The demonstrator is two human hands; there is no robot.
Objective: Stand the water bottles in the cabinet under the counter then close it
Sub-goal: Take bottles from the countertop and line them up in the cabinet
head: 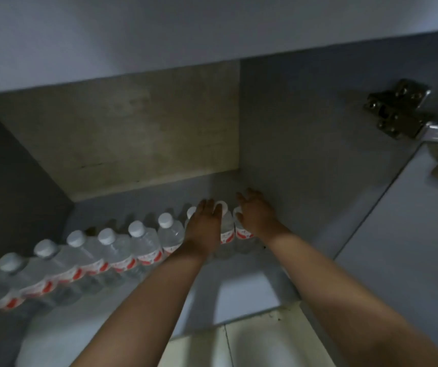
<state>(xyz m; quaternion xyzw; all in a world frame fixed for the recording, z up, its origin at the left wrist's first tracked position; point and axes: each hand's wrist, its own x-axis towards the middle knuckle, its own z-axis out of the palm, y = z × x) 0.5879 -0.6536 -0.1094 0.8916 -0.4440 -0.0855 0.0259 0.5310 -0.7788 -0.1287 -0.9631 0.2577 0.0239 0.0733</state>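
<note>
Pale tiled floor (252, 345), dim light

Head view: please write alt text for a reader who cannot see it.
Both hands reach into an open cabinet, the left hand and right hand resting on the caps of the rightmost bottles in a row of upright water bottles with white caps and red labels. The row runs diagonally across the cabinet floor. A metal hinge holds the open door at right.
</note>
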